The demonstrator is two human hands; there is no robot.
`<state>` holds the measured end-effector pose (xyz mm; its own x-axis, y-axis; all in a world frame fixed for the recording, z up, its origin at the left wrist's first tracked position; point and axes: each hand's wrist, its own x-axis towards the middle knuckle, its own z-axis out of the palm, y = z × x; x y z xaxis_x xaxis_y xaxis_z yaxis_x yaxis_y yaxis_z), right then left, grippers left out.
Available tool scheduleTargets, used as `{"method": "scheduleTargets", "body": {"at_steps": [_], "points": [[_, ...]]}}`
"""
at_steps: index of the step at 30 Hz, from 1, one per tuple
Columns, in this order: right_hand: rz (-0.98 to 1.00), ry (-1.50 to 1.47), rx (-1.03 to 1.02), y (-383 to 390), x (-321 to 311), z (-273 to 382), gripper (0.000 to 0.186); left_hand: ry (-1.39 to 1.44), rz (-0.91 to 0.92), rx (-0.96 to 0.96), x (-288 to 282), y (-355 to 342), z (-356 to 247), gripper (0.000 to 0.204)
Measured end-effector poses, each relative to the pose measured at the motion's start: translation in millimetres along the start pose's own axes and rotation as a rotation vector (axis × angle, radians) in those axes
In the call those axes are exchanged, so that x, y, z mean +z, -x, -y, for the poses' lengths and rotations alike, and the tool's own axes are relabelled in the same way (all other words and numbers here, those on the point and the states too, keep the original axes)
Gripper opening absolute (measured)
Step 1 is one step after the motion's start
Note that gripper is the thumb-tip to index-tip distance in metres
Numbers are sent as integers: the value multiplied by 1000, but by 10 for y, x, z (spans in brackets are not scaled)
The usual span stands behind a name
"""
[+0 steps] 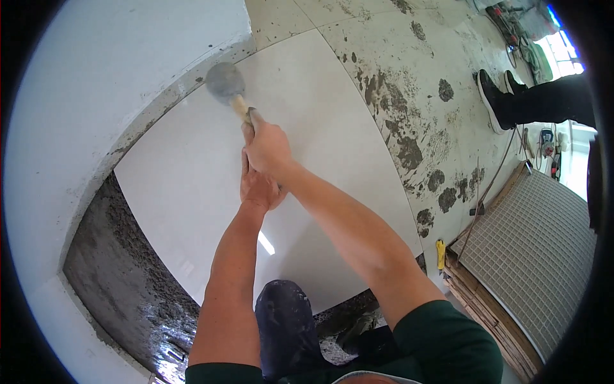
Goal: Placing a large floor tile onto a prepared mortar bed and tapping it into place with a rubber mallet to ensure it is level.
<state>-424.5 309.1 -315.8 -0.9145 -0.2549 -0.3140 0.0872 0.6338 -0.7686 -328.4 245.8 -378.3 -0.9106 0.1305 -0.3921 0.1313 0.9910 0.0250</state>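
Observation:
A rubber mallet with a round grey head (225, 82) and a pale wooden handle (240, 105) is over the far left part of a large white floor tile (345, 160). My right hand (267, 146) grips the handle close below the head. Nearer to me, my left hand (261, 188) is closed round the lower end of the handle, most of which the hands hide. The mallet head looks slightly blurred, and I cannot tell whether it touches the tile. My knee (284, 307) is at the tile's near edge.
Wet grey mortar (121, 249) lies between the tile and a white wall (121, 83). Mortar-smeared tiles (396, 109) run along the right. A person's black shoe (492, 102) stands there, with a yellow utility knife (440, 255) and a stack of ridged-back tiles (531, 249) nearer me.

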Motion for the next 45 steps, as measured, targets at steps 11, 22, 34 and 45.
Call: {"method": "scheduleTargets", "body": {"at_steps": [11,22,34,45], "points": [[168,-40,21,79,-75,-347,48,-36,32,9,-85,-22,-13,87],[-154,403,-313,1446,-502,-2005,70,64,-149,10,42,-46,-48,92],[-151,514,-285,1429,-446,-1973,76,87,-206,19,91,-46,-18,91],[-131,544,-240,1431,-443,-1960,76,59,-145,5,15,-31,-45,91]]}}
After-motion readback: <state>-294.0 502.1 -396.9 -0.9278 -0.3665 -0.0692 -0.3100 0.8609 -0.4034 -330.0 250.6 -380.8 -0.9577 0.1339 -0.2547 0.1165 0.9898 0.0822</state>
